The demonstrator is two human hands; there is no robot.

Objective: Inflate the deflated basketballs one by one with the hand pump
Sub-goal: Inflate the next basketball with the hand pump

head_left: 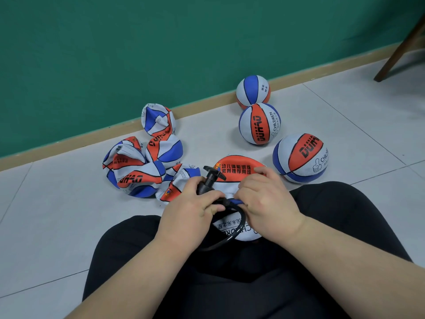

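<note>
A flat, deflated basketball (236, 168) in orange, white and blue lies on my lap between my knees. My left hand (192, 203) grips the body of the black hand pump (208, 180), whose T-handle points away from me. The pump's black hose (232, 236) loops down over the ball. My right hand (266, 201) pinches the hose end with its blue tip (236, 201) against the ball. Several crumpled deflated balls (138, 166) lie in a pile at the left. Three round inflated balls (301, 157) stand at the right.
I sit on a pale tiled floor (57, 215) facing a green wall (138, 54) with a tan skirting board. A dark wooden furniture leg (400, 47) slants down at the far right. My legs in black trousers (253, 272) fill the lower middle.
</note>
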